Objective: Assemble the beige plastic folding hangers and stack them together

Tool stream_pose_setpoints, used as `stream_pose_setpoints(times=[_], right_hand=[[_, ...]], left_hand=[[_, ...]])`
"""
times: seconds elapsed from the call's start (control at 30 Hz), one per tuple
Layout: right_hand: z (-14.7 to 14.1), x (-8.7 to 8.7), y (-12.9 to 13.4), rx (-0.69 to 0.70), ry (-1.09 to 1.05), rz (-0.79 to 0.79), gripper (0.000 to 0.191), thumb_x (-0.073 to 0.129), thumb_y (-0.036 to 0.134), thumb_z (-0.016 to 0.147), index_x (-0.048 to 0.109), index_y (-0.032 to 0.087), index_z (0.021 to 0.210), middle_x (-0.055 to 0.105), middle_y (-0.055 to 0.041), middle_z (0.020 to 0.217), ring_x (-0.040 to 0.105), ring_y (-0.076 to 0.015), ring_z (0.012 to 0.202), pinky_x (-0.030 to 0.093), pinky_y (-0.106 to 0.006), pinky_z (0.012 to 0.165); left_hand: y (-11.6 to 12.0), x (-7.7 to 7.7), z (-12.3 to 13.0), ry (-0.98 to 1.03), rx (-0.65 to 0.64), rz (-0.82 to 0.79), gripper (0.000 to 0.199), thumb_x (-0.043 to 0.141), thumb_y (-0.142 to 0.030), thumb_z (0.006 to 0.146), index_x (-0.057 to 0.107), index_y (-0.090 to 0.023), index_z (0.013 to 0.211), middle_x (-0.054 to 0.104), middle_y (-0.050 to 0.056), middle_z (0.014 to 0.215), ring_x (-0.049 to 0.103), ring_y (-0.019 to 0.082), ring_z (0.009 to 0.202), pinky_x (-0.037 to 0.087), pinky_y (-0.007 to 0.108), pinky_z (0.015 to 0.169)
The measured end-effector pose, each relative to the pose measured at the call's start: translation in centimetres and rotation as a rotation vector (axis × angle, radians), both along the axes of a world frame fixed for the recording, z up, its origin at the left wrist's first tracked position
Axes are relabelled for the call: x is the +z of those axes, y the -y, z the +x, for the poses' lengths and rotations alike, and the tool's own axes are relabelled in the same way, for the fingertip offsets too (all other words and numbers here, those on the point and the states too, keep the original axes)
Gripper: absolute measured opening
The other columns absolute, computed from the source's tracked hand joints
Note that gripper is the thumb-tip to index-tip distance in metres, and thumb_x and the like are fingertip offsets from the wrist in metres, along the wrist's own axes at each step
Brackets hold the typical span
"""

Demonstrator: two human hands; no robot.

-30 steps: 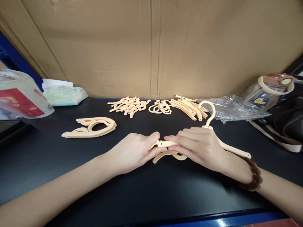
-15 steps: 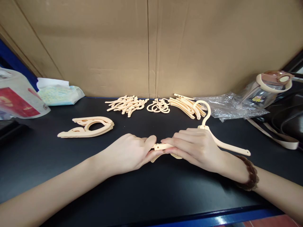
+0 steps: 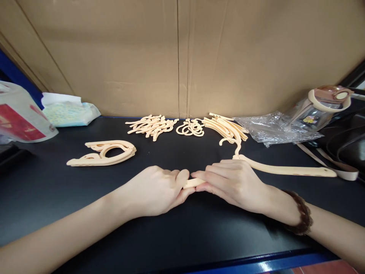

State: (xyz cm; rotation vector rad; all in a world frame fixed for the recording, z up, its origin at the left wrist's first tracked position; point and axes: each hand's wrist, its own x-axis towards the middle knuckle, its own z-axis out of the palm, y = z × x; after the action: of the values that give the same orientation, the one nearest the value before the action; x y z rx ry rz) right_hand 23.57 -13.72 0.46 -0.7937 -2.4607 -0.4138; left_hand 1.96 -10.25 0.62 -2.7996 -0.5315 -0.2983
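Both hands grip a cream plastic folding clothes hanger (image 3: 288,170) above the black table. My left hand (image 3: 159,190) is closed, pinching one end of an arm between thumb and fingers. Close beside it, my right hand (image 3: 234,184) is closed around the same arm, palm down, with a short stretch showing between the hands. Beyond my right hand rises the hook, its curl pointing left, and the other arm reaches out to the right. My fingers hide the middle of the hanger. To the left lies a stack of folded hangers (image 3: 122,156).
Along the back lie loose curved hanger pieces (image 3: 154,126), hooks (image 3: 190,127) and longer arm pieces (image 3: 222,127). Clear plastic wrap (image 3: 262,127) and a drinking bottle (image 3: 322,108) stand right. A wipes packet (image 3: 70,112) and a plastic bag (image 3: 25,114) are left, with cardboard (image 3: 128,57) behind.
The hanger has turned in my hands: its hook swung left and lower, and its right arm lifted and extends farther right. Both hands keep their hold.
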Motion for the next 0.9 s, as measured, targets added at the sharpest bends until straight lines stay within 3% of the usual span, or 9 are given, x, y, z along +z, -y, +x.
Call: stream_pose_setpoints(times=[0.17,0.4,0.5,0.57,0.63,0.7,0.8,0.9], right_hand=[[0.0,0.8,0.1,-0.013,-0.08,-0.139,0.03,0.044,0.031,0.098,0.068,0.014,0.094,0.06,0.0012,0.064,0.051,-0.0096,0.057,0.035,-0.024,0.054],[0.7,0.5,-0.6,-0.194,-0.071,-0.26,0.032,0.044,0.041,0.097,0.068,0.022,0.104,0.069,0.0014,0.079,0.06,-0.0105,0.065,0.035,-0.024,0.056],[1.3,0.7,-1.5,-0.262,-0.007,-0.22,0.032,0.052,0.045,0.092,0.07,0.019,0.097,0.069,0.0,0.074,0.061,-0.0139,0.065,0.036,-0.026,0.06],[2.0,1.1,-2.1,-0.268,0.068,-0.194,0.028,0.059,0.043,0.088,0.07,0.018,0.096,0.07,-0.0015,0.074,0.061,-0.0171,0.071,0.038,-0.029,0.068],[2.7,1.5,-2.7,-0.264,0.118,-0.18,0.025,0.065,0.04,0.084,0.07,0.019,0.096,0.071,-0.0026,0.077,0.061,-0.0204,0.08,0.037,-0.033,0.079],[3.4,1.8,-3.1,-0.263,0.12,-0.186,0.024,0.067,0.039,0.082,0.07,0.019,0.095,0.071,-0.0024,0.078,0.059,-0.0218,0.085,0.035,-0.036,0.085],[3.8,1.8,-3.4,-0.285,0.085,-0.186,0.029,0.067,0.04,0.082,0.068,0.019,0.102,0.069,-0.0021,0.077,0.059,-0.0216,0.085,0.035,-0.036,0.089],[3.6,1.6,-3.3,-0.338,0.023,-0.15,0.058,0.07,0.04,0.079,0.053,0.015,0.128,0.067,-0.0039,0.083,0.058,-0.0239,0.09,0.036,-0.038,0.093]], left_hand=[[0.1,0.7,-0.1,0.08,0.034,0.027,0.031,0.03,-0.029,0.099,0.043,-0.019,0.073,0.055,-0.002,0.053,0.055,0.013,0.042,0.025,0.025,0.039],[-0.9,1.7,-0.5,0.181,0.141,-0.12,0.009,0.045,-0.026,0.092,0.047,-0.018,0.094,0.057,-0.006,0.062,0.053,0.011,0.047,0.029,0.022,0.042],[-1.7,2.2,-0.9,0.142,0.165,-0.099,0.007,0.044,-0.021,0.089,0.05,-0.018,0.087,0.059,0.0,0.073,0.058,0.016,0.064,0.04,0.025,0.051],[-2.3,2.5,-1.3,0.125,0.151,-0.027,0.011,0.043,-0.019,0.089,0.053,-0.017,0.084,0.061,0.005,0.086,0.06,0.022,0.085,0.048,0.033,0.07],[-3.0,2.5,-1.7,0.129,0.148,0.059,0.017,0.042,-0.016,0.09,0.058,-0.016,0.084,0.06,0.01,0.105,0.052,0.029,0.112,0.044,0.045,0.092],[-3.4,2.4,-2.0,0.161,0.164,0.1,0.022,0.042,-0.013,0.09,0.063,-0.016,0.087,0.053,0.012,0.126,0.036,0.033,0.131,0.034,0.051,0.104],[-3.6,2.0,-2.2,0.206,0.16,0.052,0.03,0.039,-0.006,0.089,0.066,-0.018,0.091,0.039,0.008,0.144,0.025,0.031,0.139,0.031,0.05,0.109],[-3.2,1.7,-2.0,0.211,0.121,-0.06,0.034,0.034,-0.006,0.09,0.066,-0.018,0.096,0.046,0.008,0.14,0.044,0.025,0.128,0.042,0.041,0.102]])
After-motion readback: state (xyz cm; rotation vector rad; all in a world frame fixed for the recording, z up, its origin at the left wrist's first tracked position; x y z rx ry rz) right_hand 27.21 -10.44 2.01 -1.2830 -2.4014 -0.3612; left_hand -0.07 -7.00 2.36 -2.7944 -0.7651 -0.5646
